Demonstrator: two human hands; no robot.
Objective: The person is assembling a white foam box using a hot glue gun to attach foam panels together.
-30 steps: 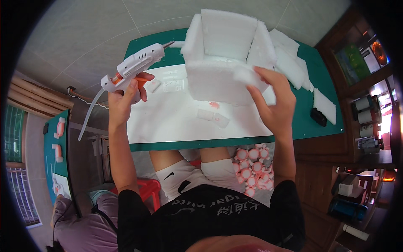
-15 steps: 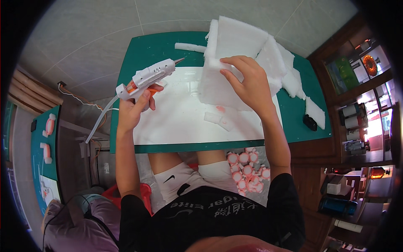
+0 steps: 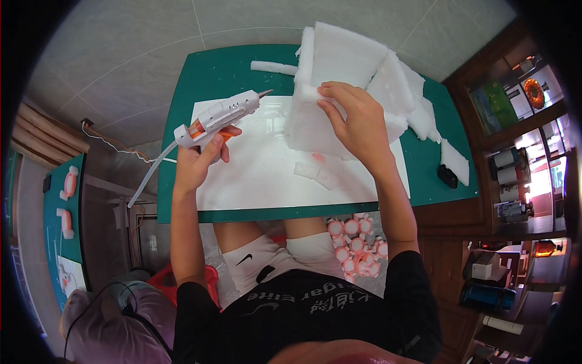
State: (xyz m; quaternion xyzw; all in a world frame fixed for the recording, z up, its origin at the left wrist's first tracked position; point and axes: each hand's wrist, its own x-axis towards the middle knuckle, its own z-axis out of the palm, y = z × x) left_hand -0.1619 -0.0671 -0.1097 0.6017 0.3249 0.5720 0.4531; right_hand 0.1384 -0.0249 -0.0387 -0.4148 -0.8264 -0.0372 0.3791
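My left hand (image 3: 195,167) is wrapped round the handle of a white hot glue gun (image 3: 233,112) with an orange trigger. A glue stick trails from its rear, and its metal nozzle points toward a white, fluffy-walled foam box (image 3: 306,124), a short way off from it. With thumb and fingers, my right hand (image 3: 364,124) pinches the box's near upper edge by the left corner. The box stands open at the top, partly over a white board (image 3: 242,188). A small whitish strip (image 3: 312,175) lies in front of it.
Beneath everything is a green table (image 3: 182,91). A white foam strip (image 3: 273,67) lies behind the board. Ragged foam pieces (image 3: 424,115) and a small black object (image 3: 447,176) are at the right. Pink-and-white rolls (image 3: 357,246) pile on the floor; another person (image 3: 118,324) sits lower left.
My left hand has shifted slightly right and down, bringing the glue gun's nozzle nearer to the foam box. My right hand keeps its pinch on the box edge.
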